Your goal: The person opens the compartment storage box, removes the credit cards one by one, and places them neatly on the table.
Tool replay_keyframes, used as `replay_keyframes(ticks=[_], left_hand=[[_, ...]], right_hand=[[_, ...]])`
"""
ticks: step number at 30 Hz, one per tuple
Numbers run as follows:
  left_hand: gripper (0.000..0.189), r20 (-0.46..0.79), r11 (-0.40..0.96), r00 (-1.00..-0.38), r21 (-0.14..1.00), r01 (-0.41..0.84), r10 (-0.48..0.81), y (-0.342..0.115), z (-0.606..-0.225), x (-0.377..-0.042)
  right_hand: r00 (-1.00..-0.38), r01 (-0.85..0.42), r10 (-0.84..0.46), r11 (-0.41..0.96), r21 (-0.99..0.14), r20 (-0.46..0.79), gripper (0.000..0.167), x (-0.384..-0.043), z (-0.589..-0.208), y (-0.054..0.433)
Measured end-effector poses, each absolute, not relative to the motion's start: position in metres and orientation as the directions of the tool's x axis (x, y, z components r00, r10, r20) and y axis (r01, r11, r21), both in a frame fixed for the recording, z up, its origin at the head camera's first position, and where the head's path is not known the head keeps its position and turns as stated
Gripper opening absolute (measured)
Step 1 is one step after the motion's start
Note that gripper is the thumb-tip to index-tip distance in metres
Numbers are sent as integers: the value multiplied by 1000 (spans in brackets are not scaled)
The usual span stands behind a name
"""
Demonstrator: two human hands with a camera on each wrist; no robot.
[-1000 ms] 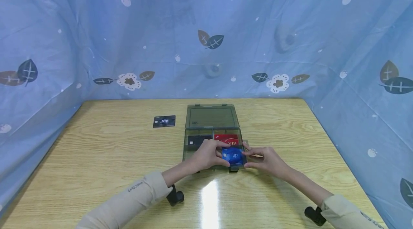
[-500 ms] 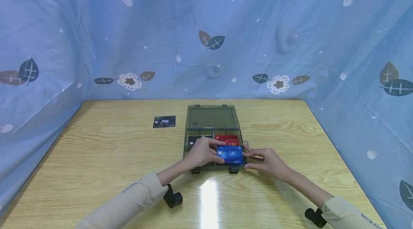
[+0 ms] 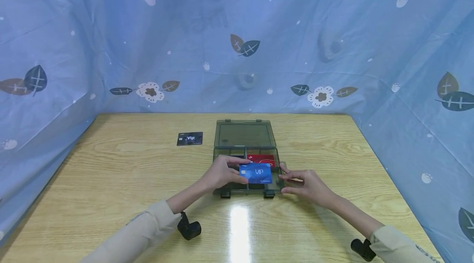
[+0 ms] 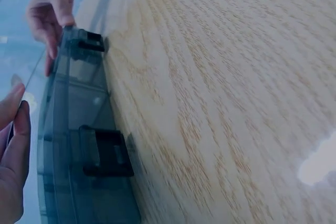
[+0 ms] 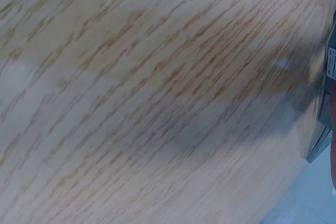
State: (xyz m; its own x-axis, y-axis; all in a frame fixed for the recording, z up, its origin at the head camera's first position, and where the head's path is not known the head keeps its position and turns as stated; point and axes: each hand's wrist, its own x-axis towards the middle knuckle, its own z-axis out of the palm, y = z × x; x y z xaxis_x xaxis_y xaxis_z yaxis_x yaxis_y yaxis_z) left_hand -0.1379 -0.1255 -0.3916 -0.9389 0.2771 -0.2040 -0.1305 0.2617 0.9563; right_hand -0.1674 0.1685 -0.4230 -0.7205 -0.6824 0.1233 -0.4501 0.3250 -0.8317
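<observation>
My left hand (image 3: 222, 171) pinches a blue VIP card (image 3: 257, 173) at its left end, thumb below and fingers above. The card is over the front part of a translucent grey-green divided plastic box (image 3: 275, 191), whose lid (image 3: 244, 134) lies folded back. My right hand (image 3: 307, 185) grips the box's right side, with the thumb near its front corner. In the left wrist view the left hand (image 4: 14, 150) holds the card almost edge-on. A red VIP card (image 3: 264, 159) lies in the back right compartment. A dark card at the back left is mostly hidden by the left hand.
A black Vip card (image 3: 190, 138) lies on the wooden table (image 3: 129, 164), left of the lid. Two black latches (image 3: 269, 194) stick out from the box's front. Blue patterned cloth (image 3: 200, 40) hangs behind the table and along both sides.
My left hand has moved left with the blue card, uncovering the box's front right part. The right hand has stayed on the box's right side.
</observation>
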Motion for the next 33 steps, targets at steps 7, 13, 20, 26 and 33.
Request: replay_keyframes(ticks=[7,13,20,26,33], left_hand=[[50,-201,224,-940,964,-141,277,-139,-387,-135],[50,-206,208,-947,966,-156,246,-154,-380,-133],[48,-181,240,-960,962,-129,211,-172,-378,-130],[47,-210,231,-961,959,-166,181,-188,-380,-126],[48,-196,254,-969,955,-154,151,-209,-381,-119]], right_hand=[[-720,-466,-681,332,-820,134,35,-169,-422,168],[-712,-475,-688,328,-817,138,36,-169,-421,167],[-715,-479,-685,332,-812,142,35,-170,-421,167],[-713,-478,-687,329,-814,141,35,-169,-422,167],[-714,-474,-684,317,-821,148,36,-168,-423,167]])
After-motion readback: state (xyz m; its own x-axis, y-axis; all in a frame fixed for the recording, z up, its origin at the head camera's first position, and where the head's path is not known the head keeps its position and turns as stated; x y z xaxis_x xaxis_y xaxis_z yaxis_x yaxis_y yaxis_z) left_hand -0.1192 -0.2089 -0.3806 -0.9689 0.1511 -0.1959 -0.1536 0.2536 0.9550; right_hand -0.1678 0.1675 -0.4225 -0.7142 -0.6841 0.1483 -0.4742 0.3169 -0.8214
